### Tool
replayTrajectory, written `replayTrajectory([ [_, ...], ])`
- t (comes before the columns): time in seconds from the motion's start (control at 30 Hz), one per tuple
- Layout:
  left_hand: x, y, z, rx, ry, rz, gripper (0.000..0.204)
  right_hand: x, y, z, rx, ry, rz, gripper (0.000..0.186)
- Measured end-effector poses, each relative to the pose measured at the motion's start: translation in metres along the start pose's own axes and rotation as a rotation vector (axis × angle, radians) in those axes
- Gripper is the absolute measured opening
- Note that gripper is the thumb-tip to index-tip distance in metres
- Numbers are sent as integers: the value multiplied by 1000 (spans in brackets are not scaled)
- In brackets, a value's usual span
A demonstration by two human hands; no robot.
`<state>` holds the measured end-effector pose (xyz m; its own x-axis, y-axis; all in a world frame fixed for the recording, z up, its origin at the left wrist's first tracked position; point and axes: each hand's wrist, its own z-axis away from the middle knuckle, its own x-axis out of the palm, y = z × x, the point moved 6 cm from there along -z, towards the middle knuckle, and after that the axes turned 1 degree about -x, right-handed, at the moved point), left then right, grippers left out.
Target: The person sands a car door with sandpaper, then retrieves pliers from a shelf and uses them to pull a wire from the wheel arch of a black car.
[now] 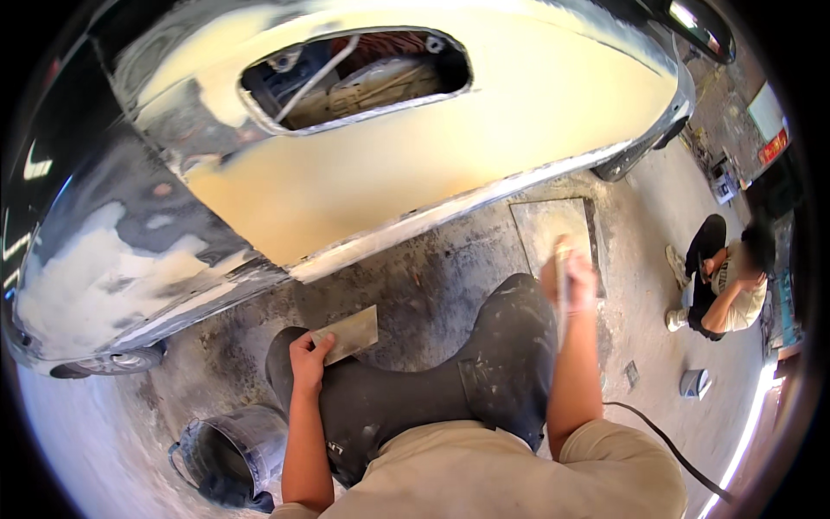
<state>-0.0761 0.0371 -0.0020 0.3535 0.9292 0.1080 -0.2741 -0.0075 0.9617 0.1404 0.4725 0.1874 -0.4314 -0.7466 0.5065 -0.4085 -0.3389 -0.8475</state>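
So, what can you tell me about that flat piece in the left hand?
The flat piece is thin, roughly rectangular and dull tan-grey, with uneven tone; its material is unclear. The left hand grips its lower-left end, thumb on top, near the left knee. Its free end points right.

white lettering [335, 448] on dark trousers [411, 394]

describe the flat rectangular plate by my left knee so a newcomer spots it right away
Start at the car with the pale-yellow side, then drop to the left knee. There, the left grip holds a tan rectangular plate by one end. Unlike the larger board flat on the floor, this one is held clear of it.
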Motion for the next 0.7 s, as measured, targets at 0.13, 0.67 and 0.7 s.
replayTrajectory([
  [0.13,4,-12,10,-13,31,-88,24,-29,188,16,443,-104,819,29],
  [0.67,19,-3,14,-61,41,91,28,-7,110,19,-91,133,1216,16],
  [0.7,18,-5,12,-64,43,86,28,-11,98,19,-225,138,1328,15],
])
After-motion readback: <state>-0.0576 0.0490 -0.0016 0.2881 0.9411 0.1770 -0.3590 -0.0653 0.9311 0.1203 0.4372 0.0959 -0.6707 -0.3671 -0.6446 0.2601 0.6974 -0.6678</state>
